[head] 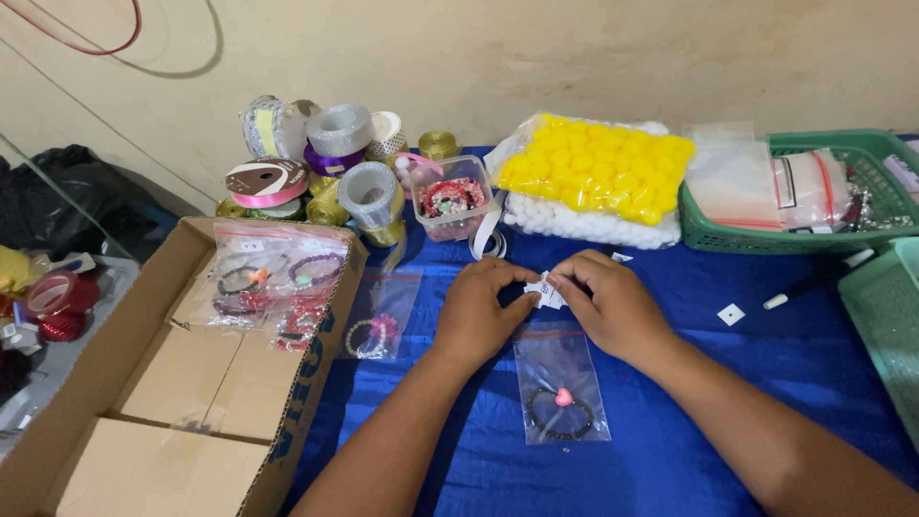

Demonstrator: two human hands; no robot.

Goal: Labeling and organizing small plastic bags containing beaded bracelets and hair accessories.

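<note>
1. Left hand (479, 311) and right hand (613, 306) both pinched a small white paper tag (548, 290).
2. Tag sat above bagged bracelet (562, 400) on blue bench (766, 383).
3. Tag looked light, flimsy; best pinched at edges.

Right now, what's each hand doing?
Left hand: closed, pinching the small white paper strip.
Right hand: closed, pinching the same strip, above a clear plastic zip bag with a black bead bracelet.

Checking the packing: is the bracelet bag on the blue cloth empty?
No, the bag holds a dark bracelet with a pink heart.
</note>
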